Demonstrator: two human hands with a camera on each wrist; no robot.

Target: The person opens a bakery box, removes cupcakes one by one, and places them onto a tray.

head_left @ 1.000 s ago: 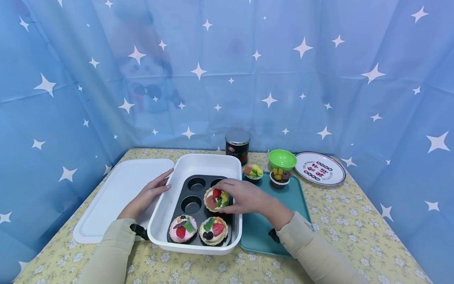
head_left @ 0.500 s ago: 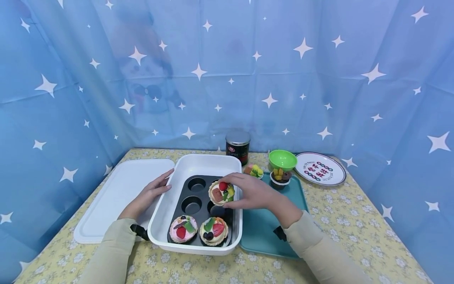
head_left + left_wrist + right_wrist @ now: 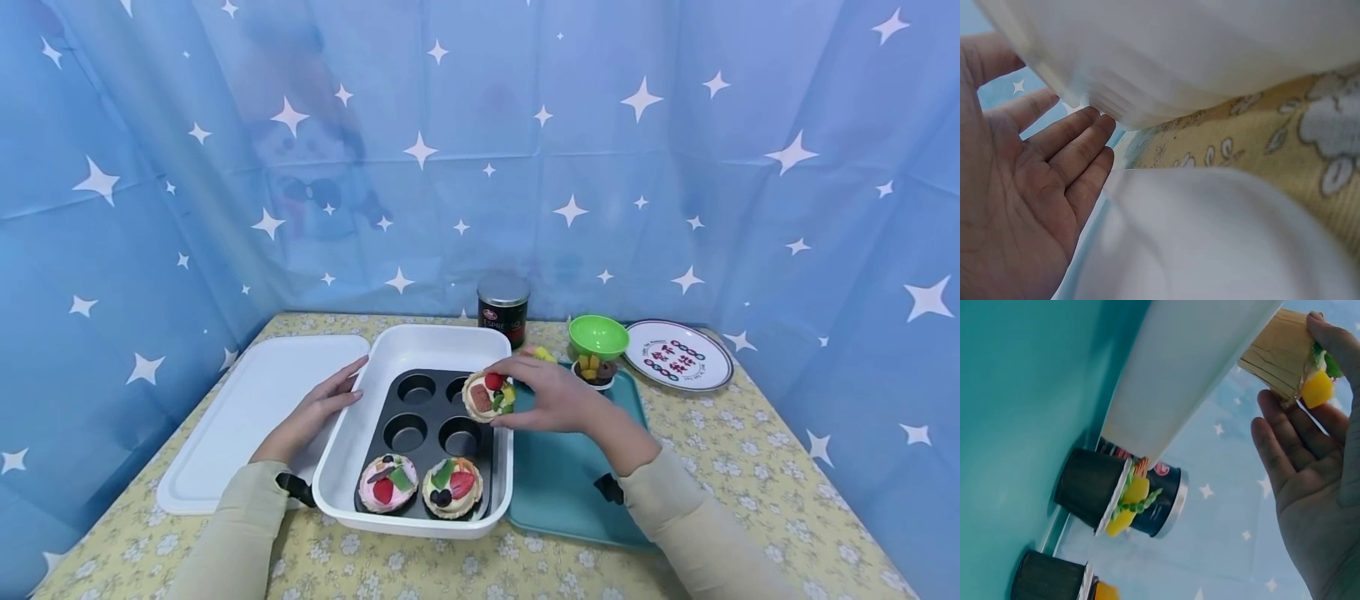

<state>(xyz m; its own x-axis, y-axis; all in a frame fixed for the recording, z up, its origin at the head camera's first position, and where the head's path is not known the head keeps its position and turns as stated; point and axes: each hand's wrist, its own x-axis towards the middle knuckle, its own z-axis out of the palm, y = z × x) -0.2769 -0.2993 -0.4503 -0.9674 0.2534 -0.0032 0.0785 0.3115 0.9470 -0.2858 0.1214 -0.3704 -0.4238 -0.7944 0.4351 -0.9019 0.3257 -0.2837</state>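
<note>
My right hand (image 3: 562, 398) pinches a fruit tart (image 3: 480, 400) between thumb and fingers, above the right rim of the white baking dish (image 3: 341, 454). In the right wrist view, the tart's pale fluted side (image 3: 1279, 353) is clear of the dish. My left hand (image 3: 311, 412) rests against the dish's left side, its fingers nearly straight in the left wrist view. Inside the dish lies a dark muffin pan (image 3: 431, 448). A pink-cream tart (image 3: 387, 483) and another fruit tart (image 3: 452, 488) fill its two front cups; the cups behind them hold nothing that I see.
A teal tray (image 3: 570, 492) bears two dark cupcakes, one (image 3: 594, 372) beside a green bowl (image 3: 597, 337), the other (image 3: 1094, 487) partly behind my right hand. A white lid (image 3: 225, 425), an espresso can (image 3: 503, 308) and a printed plate (image 3: 677, 357) stand around.
My right hand has lifted the fruit tart out of the middle right cup and carried it rightward to the dish's right rim. The left hand has not moved.
</note>
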